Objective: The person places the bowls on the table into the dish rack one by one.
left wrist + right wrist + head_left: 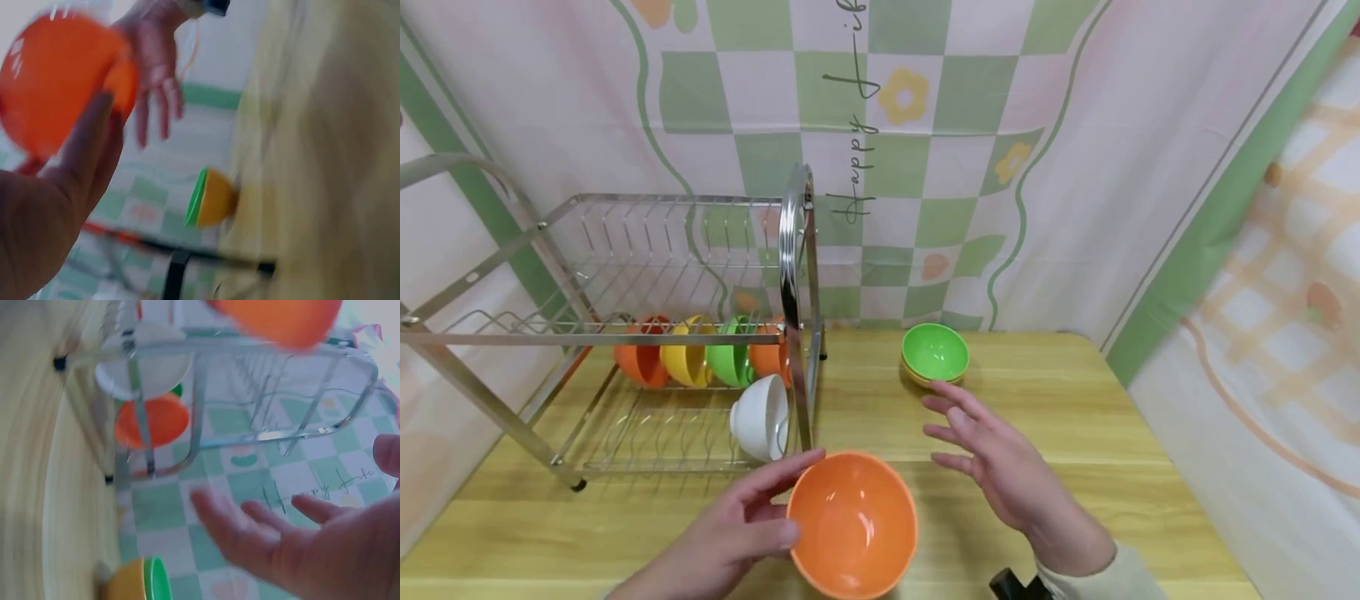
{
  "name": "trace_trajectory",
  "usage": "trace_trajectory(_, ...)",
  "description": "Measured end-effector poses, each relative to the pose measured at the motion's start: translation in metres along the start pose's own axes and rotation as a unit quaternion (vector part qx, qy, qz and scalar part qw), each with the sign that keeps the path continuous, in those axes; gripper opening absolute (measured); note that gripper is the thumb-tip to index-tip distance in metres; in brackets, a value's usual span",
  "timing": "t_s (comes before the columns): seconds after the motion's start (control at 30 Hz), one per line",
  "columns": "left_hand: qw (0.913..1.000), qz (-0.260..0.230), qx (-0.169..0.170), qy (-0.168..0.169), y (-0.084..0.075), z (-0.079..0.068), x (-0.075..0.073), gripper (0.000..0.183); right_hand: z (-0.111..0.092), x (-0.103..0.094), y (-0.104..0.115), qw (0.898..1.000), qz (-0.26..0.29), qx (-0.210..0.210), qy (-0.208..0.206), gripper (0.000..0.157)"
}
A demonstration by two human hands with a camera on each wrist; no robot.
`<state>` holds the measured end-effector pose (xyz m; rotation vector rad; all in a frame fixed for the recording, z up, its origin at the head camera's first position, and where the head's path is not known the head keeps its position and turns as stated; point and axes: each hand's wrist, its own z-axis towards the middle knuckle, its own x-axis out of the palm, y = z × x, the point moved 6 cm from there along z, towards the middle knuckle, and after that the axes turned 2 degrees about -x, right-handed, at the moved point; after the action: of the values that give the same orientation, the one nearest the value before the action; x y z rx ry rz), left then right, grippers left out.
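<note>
An orange bowl (854, 525) is held in my left hand (730, 529), thumb at the rim and fingers along its outer side. The left wrist view shows the same orange bowl (62, 81) raised above the table, its outside toward that camera. My right hand (1000, 462) hovers to the right of the bowl with fingers spread and nothing in it. Just beyond those fingers, a green bowl (936, 353) sits nested in a yellow bowl (917, 379) on the table.
A two-tier metal dish rack (793, 275) stands at the left. On its lower tier, several coloured bowls (685, 354) lean in a row, with a white bowl (762, 418) in front. A patterned curtain (925, 167) hangs behind the wooden table (1060, 417).
</note>
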<state>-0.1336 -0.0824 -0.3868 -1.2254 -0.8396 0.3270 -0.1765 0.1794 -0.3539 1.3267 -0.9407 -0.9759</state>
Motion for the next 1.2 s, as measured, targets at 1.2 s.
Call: trace_trajectory(1.2, 0.6858, 0.666, -0.148, -0.254, -0.108, -0.062, -0.103, 0.084, 0.071, 0.111, -0.039, 0.992, -0.114, -0.049, 0.0, 0.083)
